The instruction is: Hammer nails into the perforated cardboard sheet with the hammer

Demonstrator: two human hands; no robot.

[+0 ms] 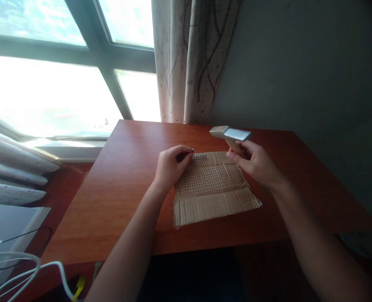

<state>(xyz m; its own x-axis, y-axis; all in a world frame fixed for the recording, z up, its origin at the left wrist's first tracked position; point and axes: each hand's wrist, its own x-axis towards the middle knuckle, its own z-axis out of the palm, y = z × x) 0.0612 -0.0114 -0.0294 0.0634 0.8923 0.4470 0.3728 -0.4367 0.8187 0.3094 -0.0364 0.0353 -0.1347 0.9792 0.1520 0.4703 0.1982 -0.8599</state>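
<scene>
Brown cardboard point(214, 205) lies on the wooden desk point(126, 167), rows of holes point(211, 178) across its middle, a short row of small nails point(201, 157) near its far edge. Left hand point(173, 165) is at the card's far left corner, thumb and forefinger pinched together on what looks like a single nail point(192, 150); too small to be sure, and can't tell if its tip touches the card. Right hand point(256, 161) has its fingers wrapped round the hammer point(231, 133) by the handle, close up to the head; head looks raised off the card, right of the nail row. My read: step in hand is placing a nail at the row's left end. Next move calls for an upright nail, a steady pinch, hammer head lined up over it, and a light tap. Fingertips sit right beside the nail, so aim matters.
</scene>
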